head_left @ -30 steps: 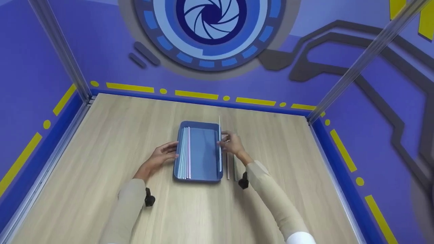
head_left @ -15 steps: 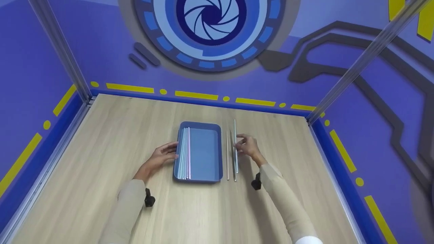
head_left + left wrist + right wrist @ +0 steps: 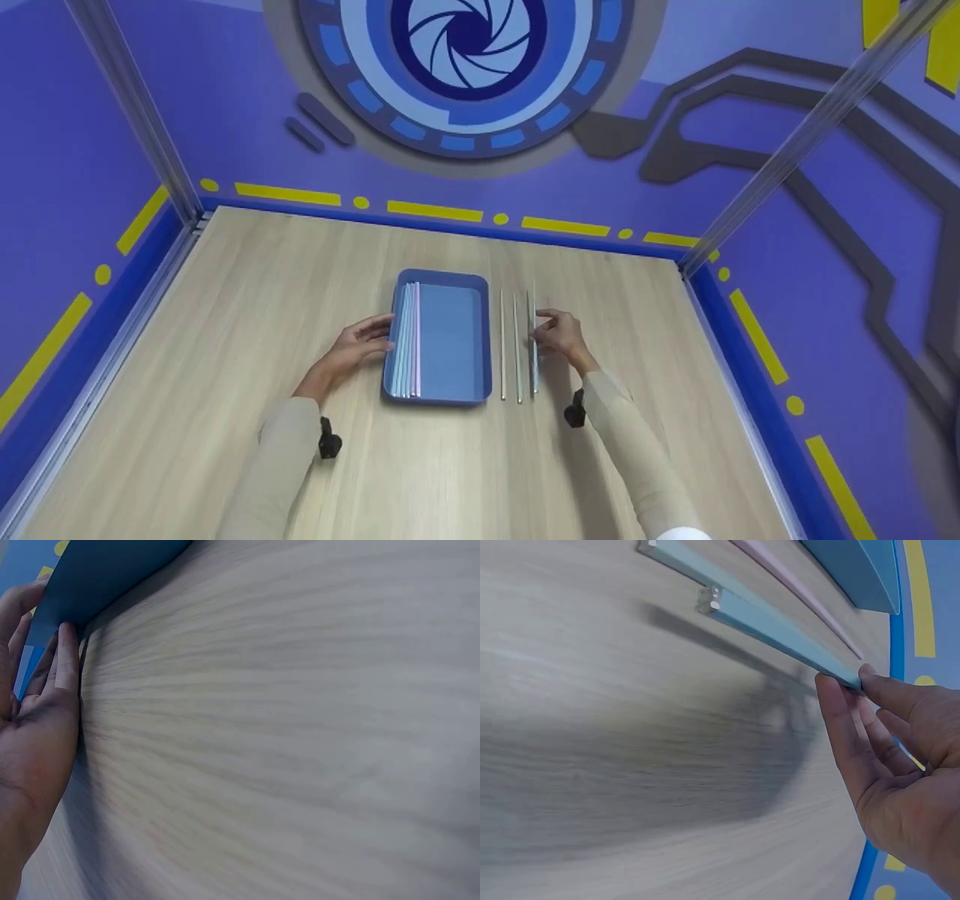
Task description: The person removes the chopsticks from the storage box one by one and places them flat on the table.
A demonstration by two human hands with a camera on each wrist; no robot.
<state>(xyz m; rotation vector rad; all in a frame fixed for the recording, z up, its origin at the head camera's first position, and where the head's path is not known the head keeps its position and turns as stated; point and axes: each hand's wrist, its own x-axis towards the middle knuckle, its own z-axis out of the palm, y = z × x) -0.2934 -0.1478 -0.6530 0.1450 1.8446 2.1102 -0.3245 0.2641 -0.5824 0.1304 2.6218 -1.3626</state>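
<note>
My right hand [image 3: 561, 334] pinches a light blue chopstick [image 3: 780, 637] between thumb and fingertips; the right wrist view shows its square shaft and clear end, with a shadow on the table beneath. Beside it on the table lie another light blue chopstick [image 3: 690, 566] and a pink chopstick [image 3: 802, 589], roughly parallel. A blue rectangular tray [image 3: 454, 337] stands to their left, with several light blue and pink chopsticks [image 3: 407, 345] lined up along its left side. My left hand [image 3: 356, 345] touches the tray's left wall with mostly straight fingers [image 3: 67, 660].
The wooden table [image 3: 300, 255] is enclosed by a printed blue back wall [image 3: 247, 135] and side walls, with metal posts [image 3: 131, 97] at the corners. A small black device [image 3: 575, 411] sits at the right wrist, and another at the left.
The right hand has moved from the tray's right rim rightward past the two chopsticks on the table, carrying the light blue chopstick. The left hand and the tray have stayed put.
</note>
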